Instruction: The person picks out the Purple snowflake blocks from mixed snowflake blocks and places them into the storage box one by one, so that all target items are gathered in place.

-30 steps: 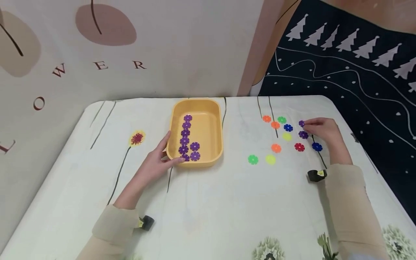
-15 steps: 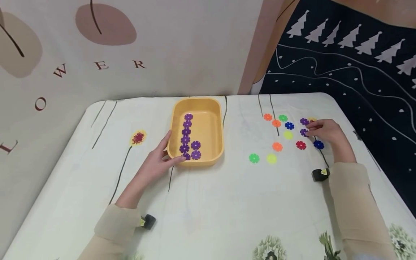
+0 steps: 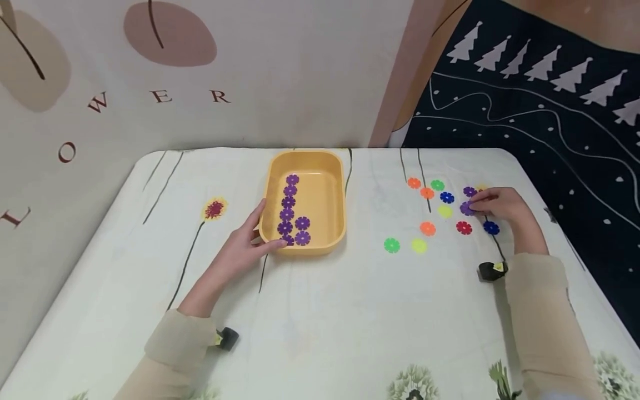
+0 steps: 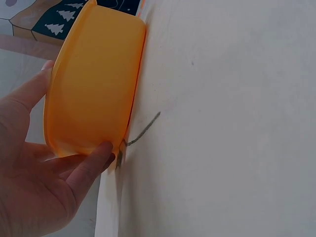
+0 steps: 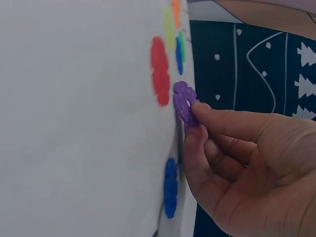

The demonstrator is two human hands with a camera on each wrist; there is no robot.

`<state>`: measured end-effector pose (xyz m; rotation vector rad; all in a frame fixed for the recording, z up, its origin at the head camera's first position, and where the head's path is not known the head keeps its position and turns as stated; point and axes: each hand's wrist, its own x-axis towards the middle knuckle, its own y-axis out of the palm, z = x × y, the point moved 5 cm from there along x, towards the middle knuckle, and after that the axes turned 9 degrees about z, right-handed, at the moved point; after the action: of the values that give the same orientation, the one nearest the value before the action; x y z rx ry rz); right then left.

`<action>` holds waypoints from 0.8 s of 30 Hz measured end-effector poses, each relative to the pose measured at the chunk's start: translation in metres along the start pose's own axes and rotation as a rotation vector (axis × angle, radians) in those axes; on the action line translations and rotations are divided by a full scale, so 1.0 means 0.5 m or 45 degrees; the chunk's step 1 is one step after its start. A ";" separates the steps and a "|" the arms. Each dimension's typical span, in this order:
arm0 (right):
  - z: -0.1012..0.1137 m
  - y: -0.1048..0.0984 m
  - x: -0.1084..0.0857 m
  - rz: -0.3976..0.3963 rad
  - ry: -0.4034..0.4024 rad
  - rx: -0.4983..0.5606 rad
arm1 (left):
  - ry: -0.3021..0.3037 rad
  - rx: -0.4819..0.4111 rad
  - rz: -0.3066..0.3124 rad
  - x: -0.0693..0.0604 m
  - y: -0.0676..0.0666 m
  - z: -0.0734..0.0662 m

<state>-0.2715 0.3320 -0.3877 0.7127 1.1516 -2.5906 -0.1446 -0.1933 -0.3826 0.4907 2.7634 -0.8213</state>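
My left hand (image 3: 240, 247) grips the near-left corner of a yellow plastic tray (image 3: 327, 211), thumb at the near rim and fingers along the left side. Several purple snowflake discs (image 3: 287, 214) lie inside, in a long column with a short one beside it. On the right of the table, my right hand (image 3: 510, 208) pinches a purple snowflake disc (image 5: 185, 101) between thumb and fingertips; the right wrist view shows it tilted up on edge. Just beyond it lies another purple disc (image 3: 469, 191). A red disc (image 3: 464, 228) and a blue disc (image 3: 491, 228) are close by.
Left of the right hand lie more loose discs, among them an orange disc (image 3: 427, 228), a green disc (image 3: 392, 245), a yellow disc (image 3: 419, 245) and a blue disc (image 3: 447, 197). A white flower-printed cloth (image 3: 340, 311) covers the table. Wall hangings rise behind.
My right hand has shifted from the farther purple disc to the nearer one and now pinches it. My left hand stays on the tray. The head view has shifted slightly.
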 end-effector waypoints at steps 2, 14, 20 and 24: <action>0.004 0.003 0.000 -0.011 -0.024 0.030 | 0.002 0.006 0.004 0.000 -0.001 -0.001; 0.162 0.056 0.013 -0.055 -0.195 0.063 | 0.012 0.006 0.004 0.000 -0.001 0.002; 0.284 0.116 -0.018 0.016 -0.358 0.085 | 0.003 0.000 -0.002 -0.002 -0.002 0.000; 0.350 0.161 -0.022 0.067 -0.443 0.169 | -0.001 0.006 -0.003 -0.003 -0.002 -0.003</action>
<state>-0.2914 0.1482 -0.3326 0.2911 0.8513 -2.6262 -0.1437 -0.1935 -0.3805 0.4876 2.7628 -0.8286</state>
